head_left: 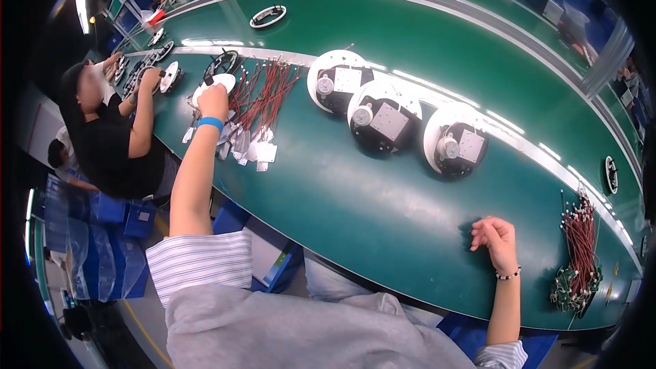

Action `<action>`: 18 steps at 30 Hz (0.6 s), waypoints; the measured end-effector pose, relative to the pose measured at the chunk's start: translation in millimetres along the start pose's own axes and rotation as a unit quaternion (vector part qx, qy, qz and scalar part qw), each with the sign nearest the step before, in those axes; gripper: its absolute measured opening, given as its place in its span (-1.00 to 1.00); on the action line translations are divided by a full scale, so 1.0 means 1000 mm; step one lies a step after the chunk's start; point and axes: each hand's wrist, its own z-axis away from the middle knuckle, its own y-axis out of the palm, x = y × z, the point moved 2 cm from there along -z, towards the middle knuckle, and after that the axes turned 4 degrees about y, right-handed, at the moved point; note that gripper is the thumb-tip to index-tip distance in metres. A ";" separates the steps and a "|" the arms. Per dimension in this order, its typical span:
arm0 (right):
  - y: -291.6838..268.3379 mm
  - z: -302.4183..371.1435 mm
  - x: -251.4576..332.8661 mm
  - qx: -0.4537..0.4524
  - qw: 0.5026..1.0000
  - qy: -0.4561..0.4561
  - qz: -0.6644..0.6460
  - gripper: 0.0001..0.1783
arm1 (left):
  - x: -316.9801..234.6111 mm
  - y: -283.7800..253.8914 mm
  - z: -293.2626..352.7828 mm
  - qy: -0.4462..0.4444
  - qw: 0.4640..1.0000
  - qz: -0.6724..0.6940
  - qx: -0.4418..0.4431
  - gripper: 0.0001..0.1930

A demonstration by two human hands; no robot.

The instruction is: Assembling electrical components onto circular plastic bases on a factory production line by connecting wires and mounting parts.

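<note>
Reaches out to the left with the left hand (213, 101), over the table (321, 198), with bent fingers at the near side of a white disc (224, 83). Cannot tell whether pinching it, with the fingertips mostly hidden behind the back of the hand. Wears a blue band (210, 123) on that wrist. Shows a black-and-white ring (223, 61) just beyond the disc, and red cables (266, 92) spread just to its right, with pale plates (265, 152) at their near ends.

Holds the right hand (497, 239) well apart, near the front edge of the table, with fingers loosely curled and a little spread. Cannot tell whether touching the tabletop. Wears a beaded bracelet (508, 275) there. Shows a bundle of darker cables (579, 225) to the right of this hand, with green boards (574, 290) bunched at the near end.

Between the hands and farther back, shows three round units (383, 123) in a slanting row, black and white, each with a squarish silver plate facing up. At the left, seats a co-worker (109, 143) in black, with one hand at a white-and-black piece (172, 76).
</note>
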 end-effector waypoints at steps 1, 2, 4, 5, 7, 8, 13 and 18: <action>0.000 -0.001 0.000 0.004 1.000 -0.001 0.001 -0.79 | -0.006 -0.006 0.002 -0.006 0.999 -0.040 -0.036 -0.89; -0.001 0.001 0.000 0.001 1.000 0.003 -0.001 -0.79 | -0.020 -0.024 0.009 0.013 0.989 -0.064 -0.136 -0.91; -0.002 0.000 0.000 0.003 1.000 -0.011 0.019 -0.79 | -0.035 -0.053 0.020 0.075 0.971 -0.002 -0.226 -0.84; -0.001 0.001 0.000 0.001 1.000 -0.008 0.016 -0.79 | -0.040 -0.057 0.024 0.079 0.971 -0.002 -0.225 -0.84; 0.002 0.001 0.003 0.005 0.999 -0.008 0.034 -0.79 | -0.051 -0.057 0.034 0.161 0.960 0.212 -0.091 -0.76; 0.003 0.001 0.003 0.004 0.999 -0.006 0.032 -0.79 | -0.055 -0.060 0.041 0.150 0.959 0.238 -0.038 -0.78; 0.001 0.001 0.003 0.011 0.999 -0.010 0.036 -0.79 | -0.047 -0.020 0.045 0.103 0.966 0.237 -0.023 -0.85; 0.001 0.001 0.003 0.013 0.999 -0.013 0.039 -0.79 | -0.035 -0.024 0.040 0.050 0.941 0.334 -0.001 -0.88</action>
